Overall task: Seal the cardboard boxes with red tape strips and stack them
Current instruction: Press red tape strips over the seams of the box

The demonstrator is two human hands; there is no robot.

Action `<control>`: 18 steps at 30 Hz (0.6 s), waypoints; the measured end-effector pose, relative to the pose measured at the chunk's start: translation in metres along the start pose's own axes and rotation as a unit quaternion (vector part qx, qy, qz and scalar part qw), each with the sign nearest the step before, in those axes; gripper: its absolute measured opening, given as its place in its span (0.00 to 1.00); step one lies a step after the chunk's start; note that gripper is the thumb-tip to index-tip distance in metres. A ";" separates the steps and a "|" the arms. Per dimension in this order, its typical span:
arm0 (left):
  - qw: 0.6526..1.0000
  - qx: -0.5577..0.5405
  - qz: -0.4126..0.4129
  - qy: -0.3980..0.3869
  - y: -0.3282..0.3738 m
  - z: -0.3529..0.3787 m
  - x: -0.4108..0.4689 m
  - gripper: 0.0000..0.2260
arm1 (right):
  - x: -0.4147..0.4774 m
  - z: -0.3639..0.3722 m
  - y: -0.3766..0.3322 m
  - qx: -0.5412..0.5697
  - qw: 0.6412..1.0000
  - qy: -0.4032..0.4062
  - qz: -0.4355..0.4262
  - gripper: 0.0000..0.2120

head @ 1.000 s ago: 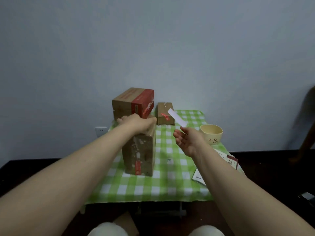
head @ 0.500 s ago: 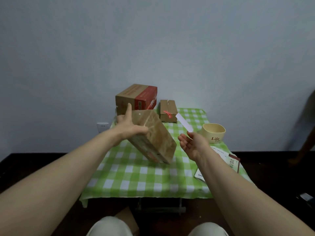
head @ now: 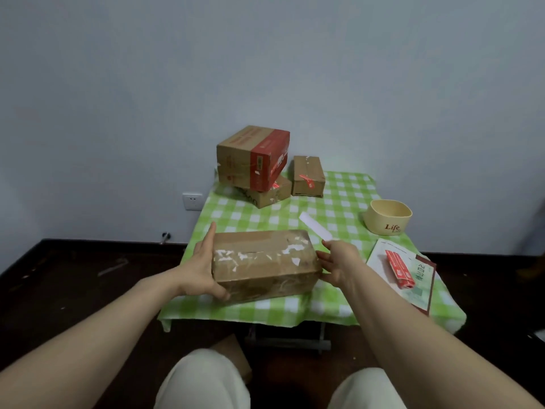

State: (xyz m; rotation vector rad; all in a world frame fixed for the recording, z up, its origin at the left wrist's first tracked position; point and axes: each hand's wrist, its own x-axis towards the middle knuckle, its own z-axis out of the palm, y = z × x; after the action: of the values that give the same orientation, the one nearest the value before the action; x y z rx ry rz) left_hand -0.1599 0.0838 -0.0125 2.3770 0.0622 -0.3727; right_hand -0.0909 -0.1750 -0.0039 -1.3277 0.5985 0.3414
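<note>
A long worn cardboard box point(head: 262, 262) lies flat on its side near the front of the green checked table point(head: 339, 199). My left hand point(head: 203, 267) grips its left end. My right hand point(head: 339, 262) touches its right end while pinching a white strip point(head: 315, 226) that sticks up and away. At the back, a brown box with a red band point(head: 250, 157) sits on top of a flatter box point(head: 269, 196). A small box with red tape on it point(head: 308, 176) stands to their right.
A cream bowl marked "Life" point(head: 387, 216) stands at the right. A booklet point(head: 413, 277) at the front right carries a red tape strip sheet point(head: 398, 268). A grey wall with a socket point(head: 192, 201) rises behind the table. Dark floor surrounds it.
The long box stood upright under my left hand, was tipped over, and now lies flat. My right hand with the white strip came down to the box's right end.
</note>
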 end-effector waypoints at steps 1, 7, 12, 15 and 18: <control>1.000 -0.007 -0.004 0.006 -0.001 0.004 0.001 0.65 | 0.001 0.001 0.000 -0.007 1.000 0.008 -0.009 0.13; 1.000 -0.021 -0.011 -0.002 0.003 0.016 0.011 0.61 | 0.003 -0.007 -0.005 -0.047 0.996 0.049 -0.062 0.05; 0.998 0.006 -0.064 0.013 0.026 0.010 0.010 0.49 | -0.006 -0.009 -0.011 -0.076 0.974 0.066 -0.202 0.08; 0.969 -0.185 -0.048 0.158 0.053 0.002 0.013 0.21 | -0.026 -0.001 -0.019 -0.114 0.955 0.022 -0.275 0.06; 0.898 -0.419 -0.136 0.015 0.080 -0.003 0.007 0.20 | -0.042 0.006 -0.026 -0.150 0.933 -0.031 -0.325 0.06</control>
State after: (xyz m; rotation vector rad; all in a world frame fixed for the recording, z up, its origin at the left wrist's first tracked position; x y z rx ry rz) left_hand -0.1403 0.0262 0.0400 1.5128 0.4771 -0.3466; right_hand -0.1088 -0.1702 0.0420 -1.7188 0.0264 -0.0770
